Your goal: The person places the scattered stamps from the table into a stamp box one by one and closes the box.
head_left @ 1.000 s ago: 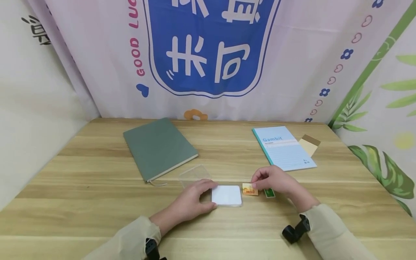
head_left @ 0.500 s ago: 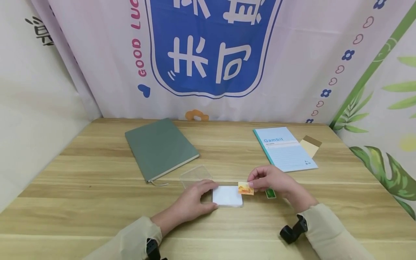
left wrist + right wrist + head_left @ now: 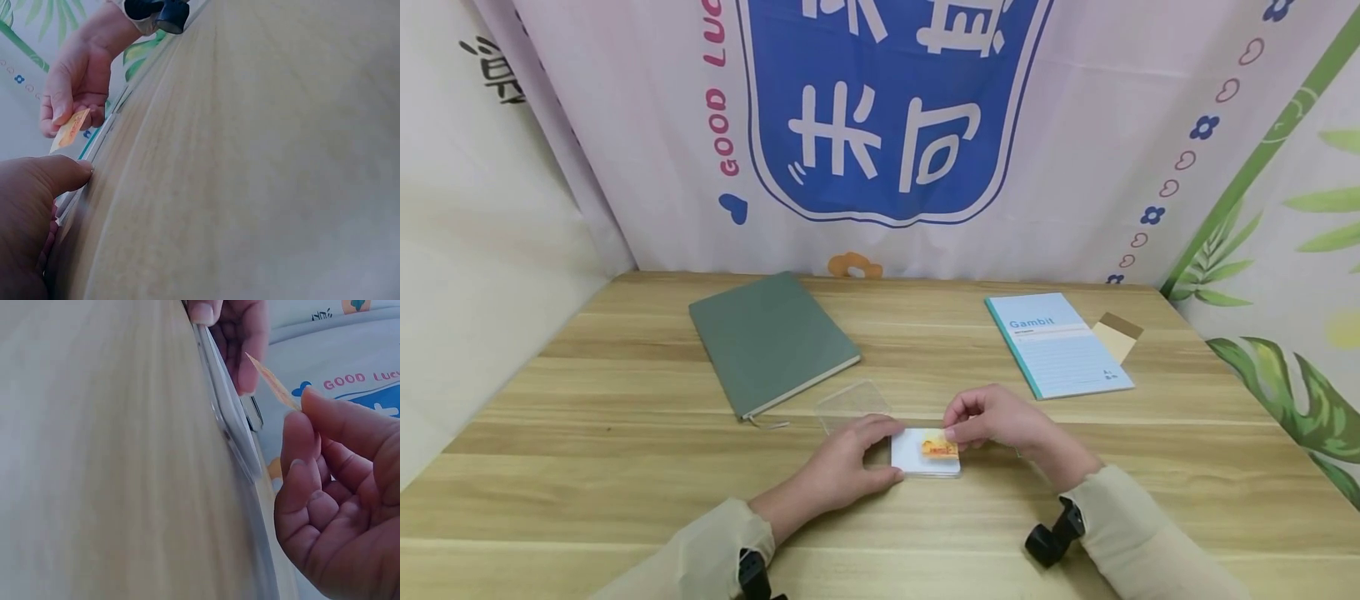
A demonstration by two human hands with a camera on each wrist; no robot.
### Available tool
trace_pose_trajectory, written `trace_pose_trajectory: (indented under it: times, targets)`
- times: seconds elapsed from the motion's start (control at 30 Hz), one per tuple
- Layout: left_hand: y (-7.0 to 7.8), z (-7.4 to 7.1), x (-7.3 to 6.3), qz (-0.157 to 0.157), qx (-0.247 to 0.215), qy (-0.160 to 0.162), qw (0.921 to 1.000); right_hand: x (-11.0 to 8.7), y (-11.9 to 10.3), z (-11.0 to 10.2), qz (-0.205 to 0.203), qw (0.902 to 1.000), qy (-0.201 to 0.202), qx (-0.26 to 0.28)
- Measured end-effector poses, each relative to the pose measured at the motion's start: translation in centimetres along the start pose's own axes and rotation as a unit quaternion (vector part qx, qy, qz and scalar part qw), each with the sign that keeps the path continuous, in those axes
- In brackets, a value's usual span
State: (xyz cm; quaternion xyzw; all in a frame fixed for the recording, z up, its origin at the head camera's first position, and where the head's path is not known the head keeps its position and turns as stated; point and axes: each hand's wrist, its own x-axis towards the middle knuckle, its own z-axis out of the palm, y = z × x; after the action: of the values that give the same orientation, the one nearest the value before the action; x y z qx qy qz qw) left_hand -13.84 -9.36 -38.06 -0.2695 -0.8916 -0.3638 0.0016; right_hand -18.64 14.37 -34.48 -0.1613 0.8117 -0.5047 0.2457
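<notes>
My left hand (image 3: 842, 471) holds a shallow clear plastic case by its left side, thumb at the near edge and fingers at the far edge. A white stack, like blank cards (image 3: 906, 450), fills the case. Between thumb and forefinger my right hand (image 3: 1003, 425) pinches a small orange-and-yellow stamp-like paper (image 3: 938, 450) over the right part of the white stack. In the right wrist view the paper (image 3: 272, 382) is tilted and stands apart from the white stack (image 3: 231, 406). A green piece is almost wholly hidden by the right hand.
A clear plastic lid (image 3: 850, 400) lies behind my left hand. Farther back are a dark green notebook (image 3: 771, 342) at left and a light blue notebook (image 3: 1060, 346) at right, partly over a brown-topped pad (image 3: 1116, 336). A printed curtain (image 3: 647, 167) hangs behind the table.
My right hand has carried the orange paper leftward from the table beside the case to above the white stack. The left hand has stayed at the case.
</notes>
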Motion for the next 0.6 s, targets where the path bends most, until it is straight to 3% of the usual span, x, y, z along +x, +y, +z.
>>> trace_pose_trajectory:
  times: [0.27,0.6]
  targets:
    - [-0.1,0.1,0.0,0.003,-0.003,0.003,1.0000,0.8,-0.2,1.5,-0.001,0.9998,-0.003,0.021]
    - [-0.1,0.0,0.0,0.003,-0.008,-0.001,1.0000,1.2,-0.4,2.7,0.005,0.9989,0.045,-0.012]
